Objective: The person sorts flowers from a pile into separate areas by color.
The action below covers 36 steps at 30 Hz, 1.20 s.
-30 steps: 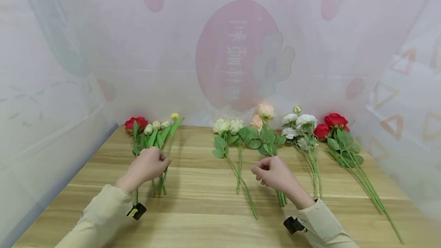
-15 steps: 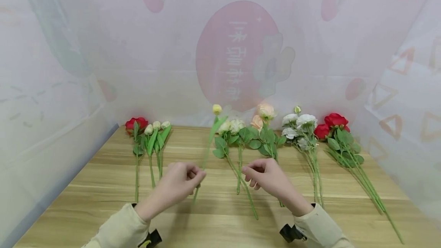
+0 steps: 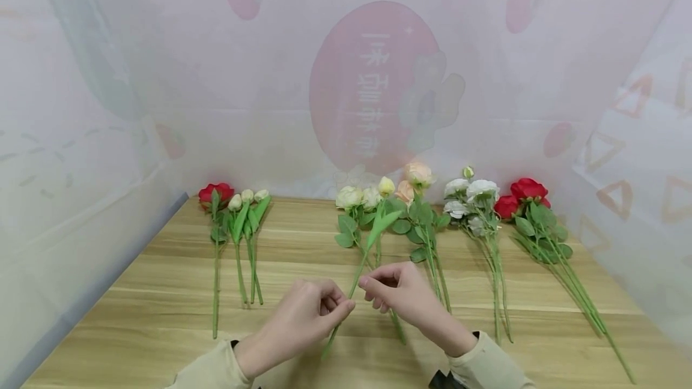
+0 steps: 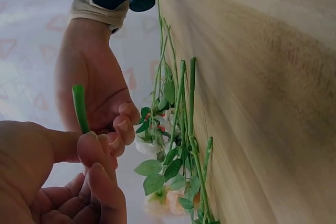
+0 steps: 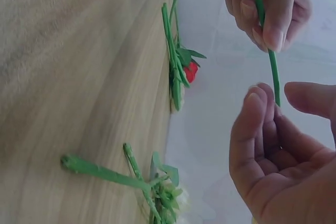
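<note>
A yellow tulip slants up and to the right over the table, its bud in front of the cream roses. My left hand pinches its green stem between thumb and fingers, and the stem's lower end sticks out below. Close on the stem's other side is my right hand, its fingers loosely bent. In the right wrist view the stem runs down to the gap between that hand's thumb and fingertips, which stand apart. The left wrist view shows the cut stem end above my left fingertips.
On the wooden table, a red rose and several white tulips lie at left. Cream roses, peach roses, white flowers and red roses lie from middle to right. A printed cloth stands behind.
My left hand has lifted the yellow tulip away from the white tulips and carried it right, toward the middle. My right hand has moved slightly left and nearer, meeting the stem's side.
</note>
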Motion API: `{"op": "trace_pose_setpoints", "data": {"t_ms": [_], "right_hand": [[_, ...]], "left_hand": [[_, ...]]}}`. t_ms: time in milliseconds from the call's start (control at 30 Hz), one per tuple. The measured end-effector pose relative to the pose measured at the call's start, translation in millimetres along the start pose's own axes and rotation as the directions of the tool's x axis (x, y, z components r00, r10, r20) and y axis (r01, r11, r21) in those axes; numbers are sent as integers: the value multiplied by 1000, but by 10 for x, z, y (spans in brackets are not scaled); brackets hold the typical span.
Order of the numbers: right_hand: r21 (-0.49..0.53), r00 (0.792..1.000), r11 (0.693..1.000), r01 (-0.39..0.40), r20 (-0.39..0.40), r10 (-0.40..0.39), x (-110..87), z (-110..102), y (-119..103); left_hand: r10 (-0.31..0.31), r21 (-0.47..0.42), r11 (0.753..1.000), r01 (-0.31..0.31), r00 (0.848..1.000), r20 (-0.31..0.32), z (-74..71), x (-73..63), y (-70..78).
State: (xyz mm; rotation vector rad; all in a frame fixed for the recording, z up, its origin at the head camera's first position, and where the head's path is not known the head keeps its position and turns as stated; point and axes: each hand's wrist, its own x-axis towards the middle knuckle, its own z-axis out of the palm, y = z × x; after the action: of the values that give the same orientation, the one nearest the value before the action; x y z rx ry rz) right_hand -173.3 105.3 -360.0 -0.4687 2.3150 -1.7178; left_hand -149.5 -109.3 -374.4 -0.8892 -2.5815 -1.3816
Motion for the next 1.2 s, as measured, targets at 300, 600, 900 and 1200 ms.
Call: {"op": "trace_pose_setpoints", "data": {"t_ms": [300,600,900,1200], "right_hand": [[-18,998,1000,-1,-56,0,178,143,-34],[-262,997,962,-72,-19,70,783,380,-7],[-496,993,861,-112,-29,113,1233,545,94],[-527,988,835,-155,-85,130,1410,577,109]], "left_hand": [[28,139,990,-27,1000,-4,36,-33,-15],[-177,430,894,128,981,77,-217,-287,-99],[-285,503,833,231,958,33,-390,-374,-210],[-321,498,827,260,946,40,-475,-361,-256]]}}
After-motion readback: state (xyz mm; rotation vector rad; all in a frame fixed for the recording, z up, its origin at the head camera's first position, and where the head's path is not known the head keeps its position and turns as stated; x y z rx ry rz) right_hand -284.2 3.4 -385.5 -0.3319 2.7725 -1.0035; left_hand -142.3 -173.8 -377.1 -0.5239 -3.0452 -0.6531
